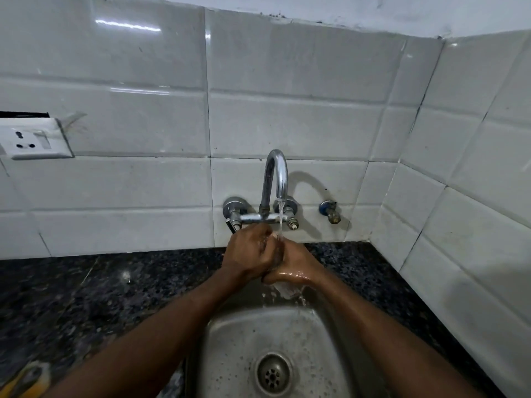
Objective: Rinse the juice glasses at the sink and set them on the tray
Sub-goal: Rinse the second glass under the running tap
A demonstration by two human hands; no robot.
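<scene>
Together, left hand [247,254] and right hand [296,268] grip a clear glass [283,292] under running water [281,216] above the sink [230,340].

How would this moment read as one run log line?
rinsing; tap running; left hand and right hand hold glass under it; over sink

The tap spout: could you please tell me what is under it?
Running water falls onto the left hand and right hand, gripping a clear glass above the sink. The hands cover most of the glass.
</scene>
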